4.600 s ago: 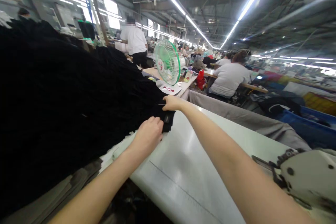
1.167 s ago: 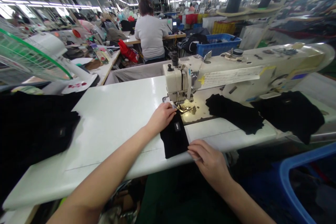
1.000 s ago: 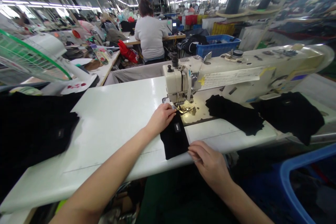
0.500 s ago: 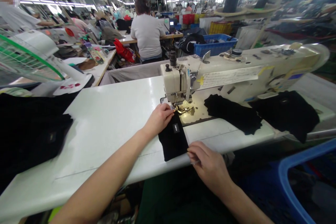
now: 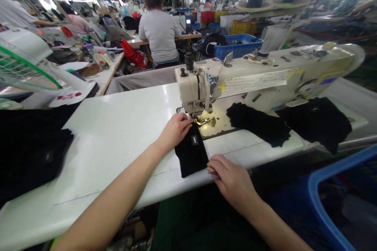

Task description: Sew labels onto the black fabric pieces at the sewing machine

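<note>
We have a black fabric piece (image 5: 191,160) lying flat on the white table (image 5: 126,113), centre of scene, far end right up at the presser foot (image 5: 203,120) of the sewing machine (image 5: 265,72). Whether the edge sits under the foot, we can't tell; fingers block it. Small label (image 5: 194,140) faces up on the piece.

Left hand (image 5: 176,128): fingers closed, pinching the piece's far end just left of the foot. Right hand (image 5: 229,172): thumb and forefinger pinch the right edge close to the near corner, other fingers curled.

Handling, our judgement: light, soft, limp cloth, probably a bit stretchy, not fragile; it likely slides easily on the smooth table and could ruck or skew if pushed. Best hold, we'd say: light pinch at the far edge beside the foot, second at the near right corner, kept flat with little pull, fingertips clear of the needle area.

Around: black fabric pile (image 5: 23,157) at left, two more black pieces (image 5: 259,124) right of the foot, blue basket (image 5: 315,192) near right, fan (image 5: 26,60) far left, co-worker (image 5: 160,33) seated beyond, back to us.
</note>
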Available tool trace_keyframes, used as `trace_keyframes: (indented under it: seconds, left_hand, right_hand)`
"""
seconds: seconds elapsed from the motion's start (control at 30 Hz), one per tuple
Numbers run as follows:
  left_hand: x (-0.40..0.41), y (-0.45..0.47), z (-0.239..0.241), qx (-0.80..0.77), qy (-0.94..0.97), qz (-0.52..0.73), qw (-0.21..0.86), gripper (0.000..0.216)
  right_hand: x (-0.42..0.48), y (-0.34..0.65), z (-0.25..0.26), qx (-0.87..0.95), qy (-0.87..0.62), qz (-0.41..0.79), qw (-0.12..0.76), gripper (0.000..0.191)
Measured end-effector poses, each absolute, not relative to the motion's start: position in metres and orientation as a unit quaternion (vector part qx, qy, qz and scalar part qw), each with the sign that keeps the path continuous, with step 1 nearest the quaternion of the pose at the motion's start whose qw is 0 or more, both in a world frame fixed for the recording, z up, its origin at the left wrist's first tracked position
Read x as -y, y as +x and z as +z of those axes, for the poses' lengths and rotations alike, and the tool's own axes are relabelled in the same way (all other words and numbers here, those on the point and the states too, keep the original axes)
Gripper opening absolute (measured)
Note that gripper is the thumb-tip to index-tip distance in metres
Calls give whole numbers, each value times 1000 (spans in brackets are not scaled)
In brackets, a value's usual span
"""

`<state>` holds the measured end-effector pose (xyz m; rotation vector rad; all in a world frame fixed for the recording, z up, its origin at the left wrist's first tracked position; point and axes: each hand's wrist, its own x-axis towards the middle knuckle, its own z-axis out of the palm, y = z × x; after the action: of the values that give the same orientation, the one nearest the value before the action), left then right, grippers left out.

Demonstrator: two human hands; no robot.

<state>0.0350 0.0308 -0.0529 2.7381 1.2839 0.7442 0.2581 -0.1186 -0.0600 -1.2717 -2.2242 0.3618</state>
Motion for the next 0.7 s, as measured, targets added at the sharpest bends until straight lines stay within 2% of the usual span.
trace_keyframes:
  seconds: [0.17,0.3,0.53,0.7]
  left_hand:
    - [-26,36,-49,-421,885,198,-14,23]
    - [3,40,-41,-395,904,155,-54,32]
    - [78,48,-34,-317,936,155,0,28]
    - [89,46,-36,-296,938,179,9,29]
  right_hand:
    - [117,259,-57,836,-476,128,239,23]
    - [123,261,-57,841,-478,108,230,27]
    - [127,269,-62,858,-453,81,227,26]
    - [122,269,-63,863,-444,78,226,24]
